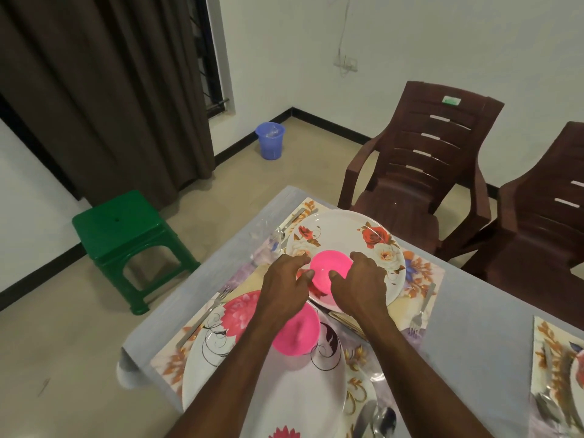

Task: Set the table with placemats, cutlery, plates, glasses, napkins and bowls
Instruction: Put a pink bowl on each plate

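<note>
Bottom of frame: near plate with pink flower print on its placemat, a pink bowl sitting on it, partly hidden under the left forearm; fork to its left, spoons at lower right. Mid frame: left hand and right hand both on the second pink bowl, which sits on the rose-print far plate. Fingers of both hands loosely curled round the bowl's sides, thumbs on the near rim, fingers a bit spread; can't tell if the bowl is fully resting or just lifted. Looks like the step is seating or centring this bowl on the far plate. To do it well: keep both hands level, nudge the bowl toward plate centre, set it flat, then release outward without dragging the plate or knocking the second fork at right or the cutlery at the plate's upper left. Glasses hard to make out. Right edge: another placemat. Beyond the table: green stool at left, brown chairs upper right, blue bucket upper middle.
</note>
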